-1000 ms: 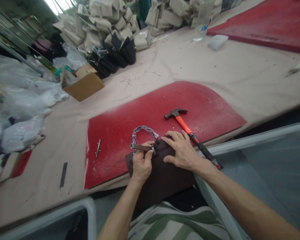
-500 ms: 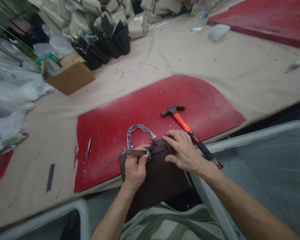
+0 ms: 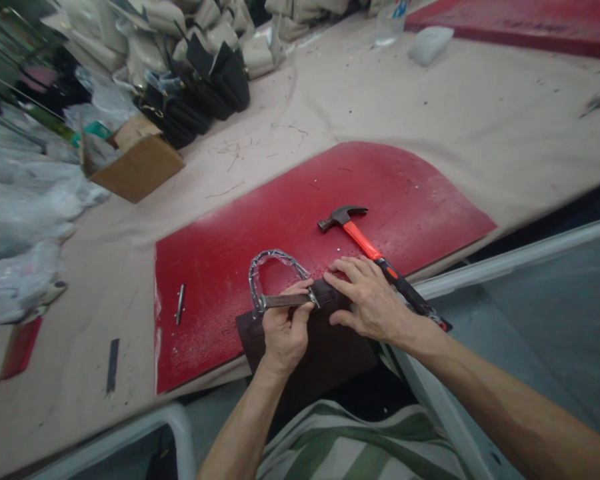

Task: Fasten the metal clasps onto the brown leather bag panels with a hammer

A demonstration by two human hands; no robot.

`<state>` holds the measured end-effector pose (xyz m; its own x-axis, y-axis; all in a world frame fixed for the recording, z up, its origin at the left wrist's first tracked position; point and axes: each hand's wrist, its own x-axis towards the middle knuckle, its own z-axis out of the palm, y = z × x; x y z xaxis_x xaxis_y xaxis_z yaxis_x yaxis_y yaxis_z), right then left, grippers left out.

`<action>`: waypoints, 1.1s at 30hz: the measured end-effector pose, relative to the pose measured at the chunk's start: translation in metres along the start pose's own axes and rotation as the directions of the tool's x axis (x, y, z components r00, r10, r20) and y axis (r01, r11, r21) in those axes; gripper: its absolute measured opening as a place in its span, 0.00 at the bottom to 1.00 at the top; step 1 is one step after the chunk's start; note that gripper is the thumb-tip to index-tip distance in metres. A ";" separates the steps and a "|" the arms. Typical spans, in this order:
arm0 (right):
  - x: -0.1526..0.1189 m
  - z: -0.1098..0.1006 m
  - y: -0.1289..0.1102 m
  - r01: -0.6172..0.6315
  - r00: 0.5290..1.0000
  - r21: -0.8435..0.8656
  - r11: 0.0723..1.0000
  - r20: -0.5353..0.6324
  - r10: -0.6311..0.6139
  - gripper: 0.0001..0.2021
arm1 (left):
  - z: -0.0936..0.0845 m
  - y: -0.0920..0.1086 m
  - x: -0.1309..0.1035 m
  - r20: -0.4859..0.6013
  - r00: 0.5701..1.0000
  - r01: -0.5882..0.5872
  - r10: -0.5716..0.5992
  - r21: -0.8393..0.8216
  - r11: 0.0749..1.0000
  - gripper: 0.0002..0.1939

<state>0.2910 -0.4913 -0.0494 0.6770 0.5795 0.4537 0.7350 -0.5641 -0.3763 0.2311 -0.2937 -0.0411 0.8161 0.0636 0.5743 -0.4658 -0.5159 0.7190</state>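
Note:
A dark brown handbag [image 3: 325, 347] lies partly on the red board, its lower part over my lap. Its looped handle [image 3: 275, 255] is wrapped in clear plastic. My left hand [image 3: 286, 330] pinches a short brown strap-like piece with a metal fitting [image 3: 289, 300] near the bag's top edge. Whether the piece is joined to the bag I cannot tell. Fingers spread, my right hand [image 3: 367, 300] rests flat on the top right of the bag. Just beyond it lies a claw hammer [image 3: 363, 237] with an orange and black handle.
The red board [image 3: 220, 267] carries a small metal rod [image 3: 180, 303]. Left of it is a dark strip [image 3: 113, 365]. An open cardboard box [image 3: 137, 170], black bags [image 3: 220, 80] and beige bags stand farther back. Clear plastic bins [image 3: 530, 267] flank my lap.
My left hand has moved right along the bag's top edge with the strap-like piece. My right hand stays on the bag. The view has shifted slightly.

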 end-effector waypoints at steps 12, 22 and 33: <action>-0.002 0.002 0.001 -0.012 0.999 0.021 1.000 -0.038 0.012 0.38 | 0.000 -0.003 -0.001 0.093 0.995 -0.052 0.044 0.076 0.996 0.08; -0.004 0.007 0.002 0.002 0.998 0.022 1.000 -0.060 -0.001 0.35 | 0.003 0.001 -0.006 0.079 0.990 -0.129 0.120 0.125 0.984 0.10; -0.006 0.011 0.004 0.002 0.996 0.064 0.998 -0.089 0.004 0.30 | 0.005 -0.004 -0.013 -0.051 0.997 -0.059 0.060 0.030 0.998 0.11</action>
<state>0.2903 -0.4902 -0.0629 0.6737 0.5226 0.5224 0.7372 -0.5239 -0.4266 0.2239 -0.2966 -0.0530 0.7682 0.0758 0.6357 -0.5025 -0.5439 0.6721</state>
